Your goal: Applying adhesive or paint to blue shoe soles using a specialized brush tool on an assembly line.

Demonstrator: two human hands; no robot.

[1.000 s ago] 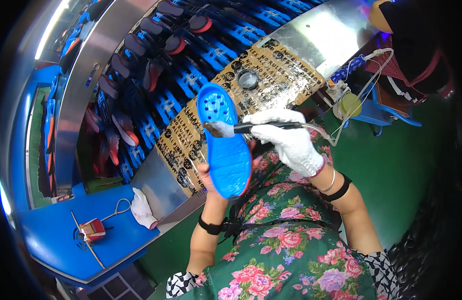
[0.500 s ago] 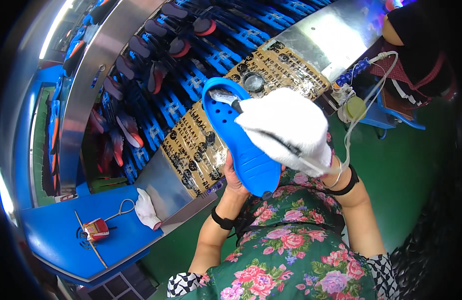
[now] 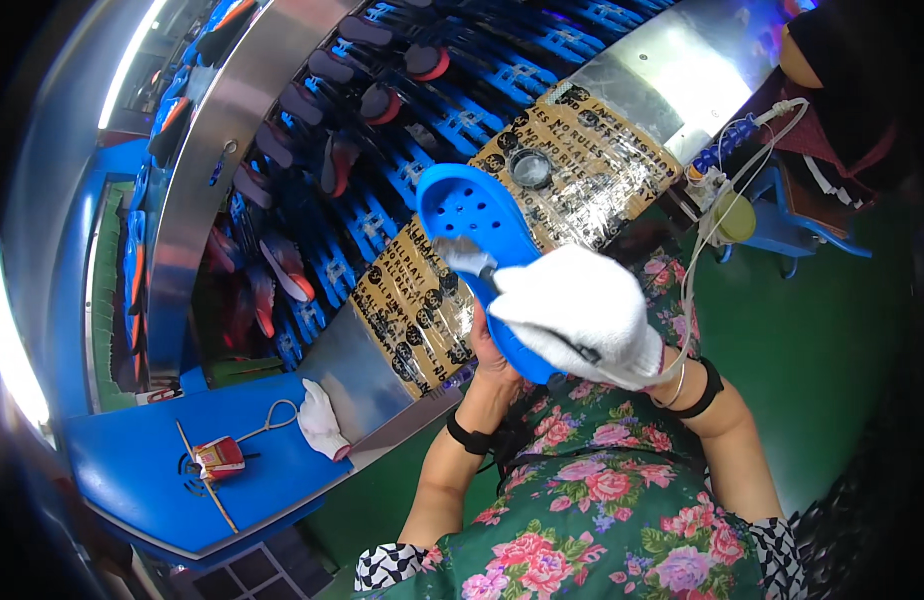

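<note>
My bare left hand [image 3: 489, 348] grips a blue shoe sole [image 3: 469, 203] from below, along its left edge. Round holes dot the wide end of this sole, which points away from me. My right hand [image 3: 577, 305], in a white knitted glove, is closed on a brush [image 3: 466, 254] whose pale bristles lie at the left edge of the sole's middle. Much of the brush handle is hidden by the glove. A thin clear hose [image 3: 694, 265] runs from near the right wrist toward the back right.
Cardboard wrapped in printed tape [image 3: 397, 320] covers the metal ledge, with a small round dish [image 3: 530, 169] on it. Behind stands a rack [image 3: 382, 175] of blue clamps and dark soles. A blue table [image 3: 152, 460] at left bears a red packet [image 3: 219, 459] and white glove [image 3: 323, 420].
My right hand has brought the brush from the holed end down to the left edge of the sole's middle. The whole scene has shifted slightly right in view.
</note>
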